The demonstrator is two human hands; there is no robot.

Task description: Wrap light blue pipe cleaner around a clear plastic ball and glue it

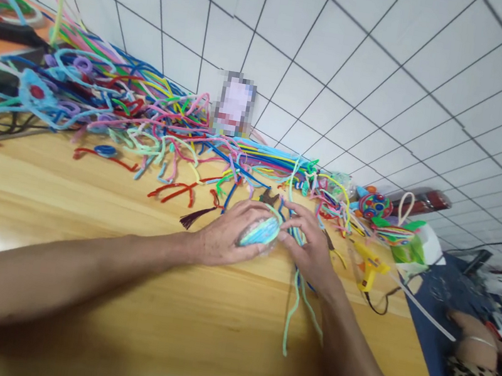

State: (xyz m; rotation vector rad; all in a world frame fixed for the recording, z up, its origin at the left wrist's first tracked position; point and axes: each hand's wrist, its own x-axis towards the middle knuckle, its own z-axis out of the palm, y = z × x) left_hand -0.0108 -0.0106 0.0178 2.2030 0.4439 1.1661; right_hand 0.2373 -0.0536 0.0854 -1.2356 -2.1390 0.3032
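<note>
My left hand (224,235) is wrapped round a rounded bundle (264,231) of light blue and green fuzzy stems, held above the wooden table. At the bundle's right side, my right hand (311,245) has its thumb and fingers bent together against the edge; whatever lies between them is too small to make out. Long pale green stems (292,315) hang down beside and under my right hand onto the tabletop. Just beyond the hands sits a small dark object (269,196), partly hidden. A dark tassel (196,217) lies to the left of my left hand.
Colourful fuzzy stems (118,91) are heaped along the tiled wall. A yellow glue gun (370,265) with a cord lies on the wooden table (152,331) at right, near a round decorated piece (375,204). Another person's arm (474,341) shows at far right.
</note>
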